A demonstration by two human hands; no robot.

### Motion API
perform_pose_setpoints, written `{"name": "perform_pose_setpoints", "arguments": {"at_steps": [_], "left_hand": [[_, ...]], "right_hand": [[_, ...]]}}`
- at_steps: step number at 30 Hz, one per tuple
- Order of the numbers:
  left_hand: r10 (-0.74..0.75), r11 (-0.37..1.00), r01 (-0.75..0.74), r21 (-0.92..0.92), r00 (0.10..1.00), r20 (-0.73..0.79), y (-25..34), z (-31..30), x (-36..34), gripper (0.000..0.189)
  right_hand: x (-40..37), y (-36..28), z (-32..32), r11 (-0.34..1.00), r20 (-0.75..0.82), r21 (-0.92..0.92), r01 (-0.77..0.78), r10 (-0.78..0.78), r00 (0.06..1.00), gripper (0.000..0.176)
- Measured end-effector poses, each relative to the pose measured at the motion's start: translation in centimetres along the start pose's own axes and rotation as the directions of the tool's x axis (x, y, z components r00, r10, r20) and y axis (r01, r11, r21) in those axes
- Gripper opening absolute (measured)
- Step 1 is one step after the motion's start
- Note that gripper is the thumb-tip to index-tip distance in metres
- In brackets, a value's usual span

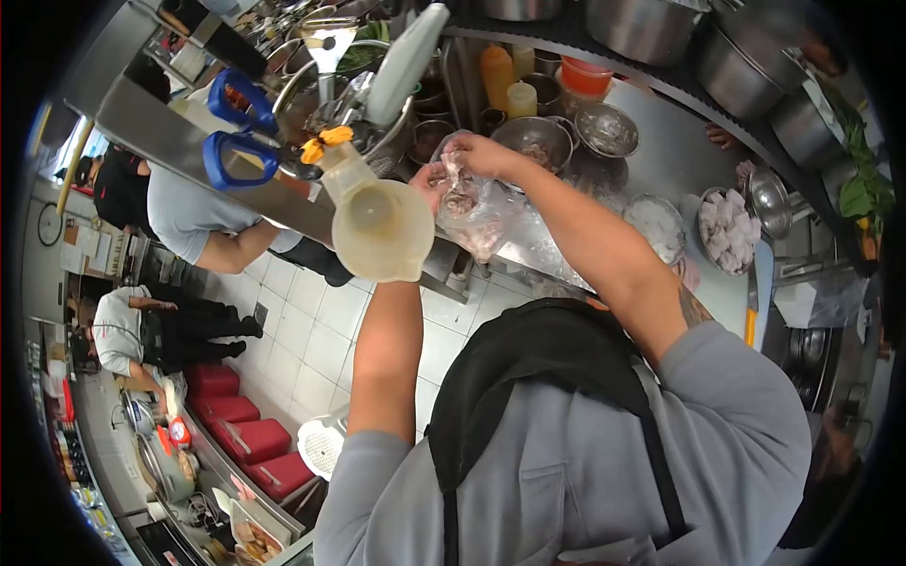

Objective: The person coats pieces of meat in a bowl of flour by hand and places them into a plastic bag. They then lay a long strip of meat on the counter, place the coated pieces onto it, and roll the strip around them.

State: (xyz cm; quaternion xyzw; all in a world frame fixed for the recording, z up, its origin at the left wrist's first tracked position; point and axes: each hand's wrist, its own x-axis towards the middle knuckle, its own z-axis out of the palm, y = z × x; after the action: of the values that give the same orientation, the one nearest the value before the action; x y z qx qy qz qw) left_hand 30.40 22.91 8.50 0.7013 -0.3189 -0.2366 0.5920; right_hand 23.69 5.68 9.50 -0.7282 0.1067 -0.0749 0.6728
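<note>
Over the steel counter, a clear plastic bag (472, 219) with pale pinkish pieces, seemingly raw meat, hangs from my hands. My right hand (479, 155) has its fingers closed on the bag's gathered top. Lower and to the left, my left hand (431, 185) grips the same bag by its side. A cloudy plastic jug (382, 231) close to the camera covers my left wrist and part of that hand. Just behind my right hand stands a metal bowl (533, 141) with some meat in it.
A bowl of white pieces (729, 231), a bowl of white stuff (653, 226) and a knife (752, 311) lie to the right. Blue-handled scissors (236, 156) hang at the left shelf edge. Pots (642, 33) line the overhead shelf. Other people (203, 212) work at left.
</note>
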Motion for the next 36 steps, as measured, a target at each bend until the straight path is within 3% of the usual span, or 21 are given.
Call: {"name": "perform_pose_setpoints", "arguments": {"at_steps": [3,6,10,13,16,19,22,24,28,31,34,35,36], "left_hand": [[-0.015,0.943,0.021,0.332,1.0,-0.02,-0.9,-0.5,1.0,0.017],[-0.047,0.931,0.074,0.358,0.995,-0.084,0.0,-0.5,0.4,0.016],[0.017,0.996,-0.018,-0.088,1.0,-0.018,0.0,0.8,-0.1,0.016],[0.003,0.982,-0.003,0.189,1.0,0.001,0.0,0.6,0.2,0.017],[-0.002,0.868,0.06,0.493,0.993,-0.117,1.3,0.9,-0.1,0.02],[-0.04,0.941,0.059,0.332,0.997,-0.064,-0.1,-0.2,0.8,0.02],[0.021,0.984,-0.021,0.177,1.0,0.0,-1.0,-0.9,1.5,0.019],[0.041,0.959,-0.039,0.282,0.999,0.001,-0.7,-1.0,1.5,0.02],[0.16,0.841,-0.14,0.522,0.987,0.008,0.4,-1.4,0.9,0.021],[0.261,0.612,-0.223,0.759,0.963,0.073,0.2,-1.8,0.7,0.025],[0.301,0.496,-0.035,0.868,0.944,-0.134,0.5,-1.0,-0.8,0.024],[0.028,0.726,0.134,0.674,0.974,-0.224,1.0,-0.4,-0.9,0.024],[-0.258,0.845,0.332,0.419,0.94,-0.225,1.8,0.2,-0.9,0.025]], "right_hand": [[-0.5,-0.4,-0.5,0.972,0.03,-0.234,0.01,-0.003,1.0,0.028],[-0.8,-0.9,-1.0,0.939,0.037,-0.341,0.036,-0.025,0.999,0.035],[-1.4,-2.0,-0.8,0.902,0.022,-0.423,0.085,-0.084,0.996,0.037],[-2.2,-3.0,-0.6,0.836,0.062,-0.541,0.088,-0.065,0.996,0.037],[-2.4,-3.3,-0.6,0.761,0.122,-0.637,0.125,-0.06,0.991,0.04],[-2.2,-3.7,-0.6,0.655,0.215,-0.742,0.147,0.025,0.976,0.041],[-1.9,-4.0,-0.5,0.504,0.257,-0.845,0.179,0.09,0.962,0.037],[-1.8,-3.9,-0.3,0.453,0.225,-0.877,0.159,0.096,0.97,0.032],[-1.6,-3.8,-0.7,0.389,0.119,-0.917,0.085,0.064,0.991,0.027],[-1.4,-4.0,-1.1,0.456,0.06,-0.889,0.027,0.058,0.997,0.028],[-1.2,-3.9,-1.2,0.599,0.015,-0.801,0.007,0.01,1.0,0.031],[-1.1,-3.7,-0.9,0.638,-0.018,-0.77,0.003,-0.026,1.0,0.032],[-1.2,-3.9,-0.9,0.673,-0.052,-0.739,0.002,-0.061,0.997,0.034]]}}
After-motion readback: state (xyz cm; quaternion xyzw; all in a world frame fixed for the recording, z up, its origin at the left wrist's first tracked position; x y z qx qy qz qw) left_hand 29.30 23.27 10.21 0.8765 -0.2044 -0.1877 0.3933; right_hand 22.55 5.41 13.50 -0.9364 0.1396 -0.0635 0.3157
